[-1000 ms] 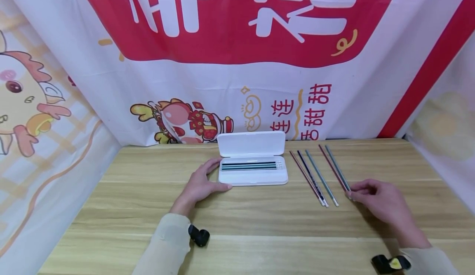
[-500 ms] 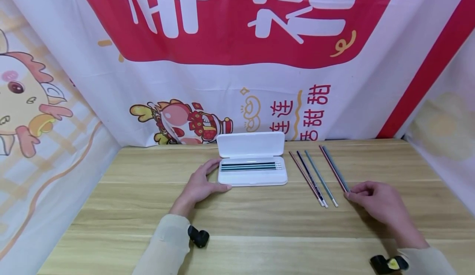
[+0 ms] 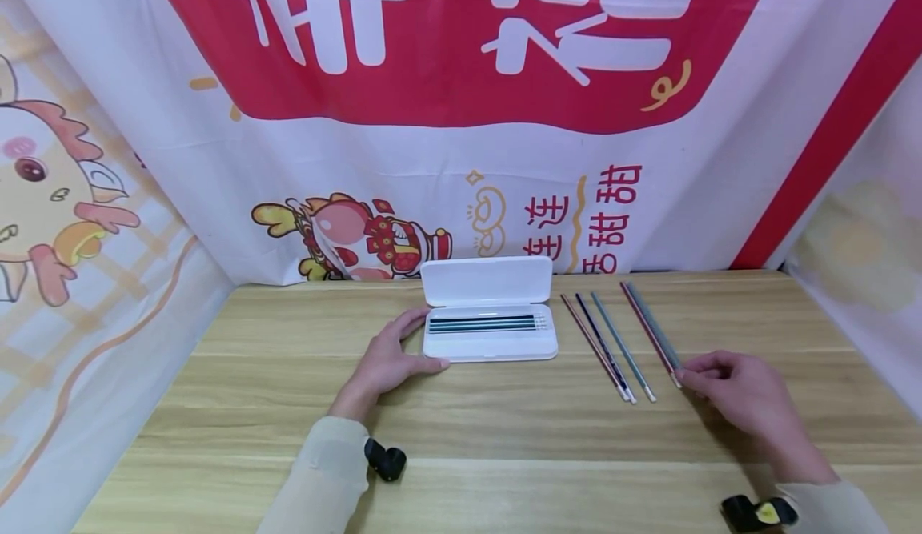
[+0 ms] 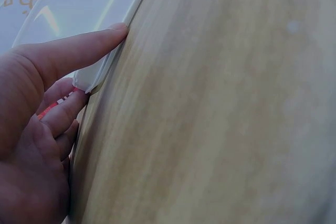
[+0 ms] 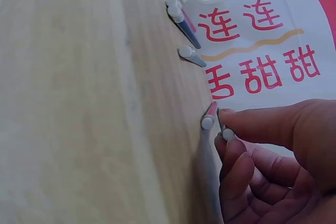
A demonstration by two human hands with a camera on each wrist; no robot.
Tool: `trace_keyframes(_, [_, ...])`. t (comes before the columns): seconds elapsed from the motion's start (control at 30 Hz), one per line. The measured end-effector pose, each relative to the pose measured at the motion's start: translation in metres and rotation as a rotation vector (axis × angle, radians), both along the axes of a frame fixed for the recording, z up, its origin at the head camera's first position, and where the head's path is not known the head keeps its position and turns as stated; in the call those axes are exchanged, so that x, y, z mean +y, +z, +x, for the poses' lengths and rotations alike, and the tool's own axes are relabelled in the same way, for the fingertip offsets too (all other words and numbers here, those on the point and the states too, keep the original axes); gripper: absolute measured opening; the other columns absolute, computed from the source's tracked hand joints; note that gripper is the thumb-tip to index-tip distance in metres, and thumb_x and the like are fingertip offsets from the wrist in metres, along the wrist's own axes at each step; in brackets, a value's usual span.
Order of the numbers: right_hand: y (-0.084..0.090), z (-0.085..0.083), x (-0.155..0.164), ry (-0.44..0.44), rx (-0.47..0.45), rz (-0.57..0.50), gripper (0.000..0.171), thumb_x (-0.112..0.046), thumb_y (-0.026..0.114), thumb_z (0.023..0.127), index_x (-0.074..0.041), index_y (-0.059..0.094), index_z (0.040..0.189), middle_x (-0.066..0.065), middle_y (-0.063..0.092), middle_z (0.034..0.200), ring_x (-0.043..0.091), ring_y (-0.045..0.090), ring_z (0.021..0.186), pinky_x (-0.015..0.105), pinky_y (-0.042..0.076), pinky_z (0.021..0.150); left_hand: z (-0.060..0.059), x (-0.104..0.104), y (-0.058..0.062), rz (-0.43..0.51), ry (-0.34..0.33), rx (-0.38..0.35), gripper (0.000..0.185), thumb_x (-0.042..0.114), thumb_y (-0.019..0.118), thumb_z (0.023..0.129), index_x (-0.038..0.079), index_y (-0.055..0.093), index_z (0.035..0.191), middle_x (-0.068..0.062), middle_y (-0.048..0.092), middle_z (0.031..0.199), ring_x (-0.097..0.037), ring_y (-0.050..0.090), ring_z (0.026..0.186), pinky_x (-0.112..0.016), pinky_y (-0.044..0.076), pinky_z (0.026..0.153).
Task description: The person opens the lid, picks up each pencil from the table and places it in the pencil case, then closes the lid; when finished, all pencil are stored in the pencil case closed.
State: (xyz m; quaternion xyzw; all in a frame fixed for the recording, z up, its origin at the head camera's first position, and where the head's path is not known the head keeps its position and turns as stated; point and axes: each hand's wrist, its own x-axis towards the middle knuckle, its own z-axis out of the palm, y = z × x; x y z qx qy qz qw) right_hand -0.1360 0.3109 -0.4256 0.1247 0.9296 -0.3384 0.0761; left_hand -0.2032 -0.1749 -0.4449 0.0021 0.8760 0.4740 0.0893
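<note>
My left hand (image 3: 389, 360) holds the left end of an open white pencil case (image 3: 461, 350). In the left wrist view its thumb lies along the case's front edge, and the other fingers bend round the corner. Several dark green striped pencils (image 3: 483, 323) lie side by side inside. On the right, my right hand (image 3: 738, 390) pinches a grey-blue pencil (image 3: 654, 326) near its white-tipped end (image 5: 228, 134), between thumb and index finger. A red pencil (image 5: 207, 122) lies close beside it on its left.
Between the case and my right hand lie a reddish pencil (image 3: 591, 342), a dark blue pencil (image 3: 603, 342) and a teal pencil (image 3: 622, 342), white ends toward me. The case's lid (image 3: 487, 281) stands raised near the printed curtain (image 3: 432, 150) behind the wooden table (image 3: 504, 430).
The grey-blue pencil has shifted slightly left, closer against the red one, with my right hand pinching it. My left hand and the case stay in place.
</note>
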Motion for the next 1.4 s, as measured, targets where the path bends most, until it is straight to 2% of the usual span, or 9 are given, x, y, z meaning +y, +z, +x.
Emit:
trace_keyframes(0.1, [0.004, 0.001, 0.001, -0.021, 0.0, -0.036, 0.045, -0.039, 0.071, 0.103, 0.0, 0.071, 0.126, 0.014, 0.072, 0.106, 0.026, 0.061, 0.091, 0.03, 0.051, 0.065, 0.0, 0.0, 0.001, -0.005, 0.001, 0.001, 0.088, 0.033, 0.098, 0.079, 0.032, 0.054, 0.156, -0.001, 0.05, 0.169, -0.035, 0.028, 0.165, -0.068, 0.021, 0.133])
trace_keyframes(0.27, [0.014, 0.006, 0.004, -0.018, 0.079, -0.031, 0.047, -0.044, 0.067, 0.106, -0.002, 0.071, 0.127, 0.012, 0.073, 0.109, 0.022, 0.06, 0.092, 0.028, 0.051, 0.064, 0.001, 0.001, 0.002, -0.01, 0.004, 0.0, 0.088, 0.033, 0.098, 0.079, 0.032, 0.054, 0.156, -0.003, 0.05, 0.168, -0.036, 0.028, 0.165, -0.069, 0.021, 0.132])
trace_keyframes(0.4, [0.021, 0.008, 0.003, -0.051, 0.112, -0.064, 0.048, -0.044, 0.065, 0.107, -0.002, 0.07, 0.131, 0.012, 0.076, 0.108, 0.018, 0.063, 0.087, 0.029, 0.055, 0.062, 0.002, 0.002, 0.003, -0.01, 0.008, -0.002, 0.087, 0.033, 0.097, 0.08, 0.032, 0.054, 0.155, -0.002, 0.049, 0.169, -0.036, 0.027, 0.166, -0.069, 0.021, 0.132])
trace_keyframes(0.6, [0.028, 0.009, -0.004, -0.087, 0.142, -0.107, 0.046, -0.039, 0.069, 0.106, -0.001, 0.069, 0.134, 0.015, 0.078, 0.11, 0.019, 0.069, 0.084, 0.029, 0.06, 0.064, 0.003, 0.0, 0.003, -0.013, 0.01, -0.011, 0.087, 0.034, 0.097, 0.081, 0.032, 0.054, 0.156, -0.002, 0.048, 0.17, -0.036, 0.028, 0.165, -0.069, 0.021, 0.132])
trace_keyframes(0.73, [0.028, 0.008, -0.006, -0.049, 0.179, -0.091, 0.042, -0.037, 0.07, 0.106, -0.003, 0.072, 0.13, 0.01, 0.079, 0.105, 0.014, 0.069, 0.081, 0.027, 0.06, 0.065, 0.002, 0.0, 0.003, -0.017, 0.01, -0.008, 0.088, 0.034, 0.097, 0.08, 0.032, 0.053, 0.156, -0.002, 0.048, 0.17, -0.035, 0.028, 0.165, -0.069, 0.022, 0.132])
trace_keyframes(0.9, [0.029, 0.004, -0.014, 0.044, 0.229, -0.052, 0.04, -0.039, 0.074, 0.103, -0.005, 0.077, 0.124, 0.004, 0.078, 0.097, 0.008, 0.064, 0.077, 0.025, 0.056, 0.062, 0.001, 0.0, 0.002, -0.01, 0.004, -0.007, 0.088, 0.034, 0.098, 0.08, 0.033, 0.053, 0.156, -0.001, 0.049, 0.169, -0.034, 0.028, 0.165, -0.067, 0.021, 0.133])
trace_keyframes(1.03, [0.034, -0.001, -0.027, 0.102, 0.236, -0.034, 0.035, -0.039, 0.074, 0.103, -0.01, 0.078, 0.122, 0.004, 0.077, 0.1, 0.012, 0.06, 0.083, 0.025, 0.051, 0.063, 0.001, 0.001, 0.001, -0.014, 0.006, -0.007, 0.089, 0.034, 0.098, 0.08, 0.032, 0.053, 0.157, -0.002, 0.049, 0.169, -0.036, 0.029, 0.165, -0.069, 0.022, 0.132])
trace_keyframes(1.23, [0.04, -0.011, -0.051, 0.214, 0.236, -0.075, 0.025, -0.033, 0.075, 0.103, -0.014, 0.08, 0.119, 0.006, 0.075, 0.103, 0.021, 0.059, 0.087, 0.027, 0.052, 0.062, 0.001, -0.001, 0.001, -0.026, 0.004, -0.001, 0.089, 0.035, 0.097, 0.08, 0.032, 0.053, 0.157, -0.001, 0.048, 0.17, -0.036, 0.03, 0.164, -0.069, 0.023, 0.132])
trace_keyframes(1.4, [0.04, -0.026, -0.071, 0.3, 0.241, -0.061, 0.014, -0.025, 0.076, 0.102, -0.018, 0.081, 0.114, 0.004, 0.075, 0.105, 0.023, 0.061, 0.09, 0.027, 0.055, 0.07, 0.0, -0.001, 0.001, -0.026, -0.005, -0.006, 0.088, 0.035, 0.097, 0.081, 0.034, 0.053, 0.157, 0.0, 0.047, 0.171, -0.036, 0.03, 0.164, -0.068, 0.023, 0.132])
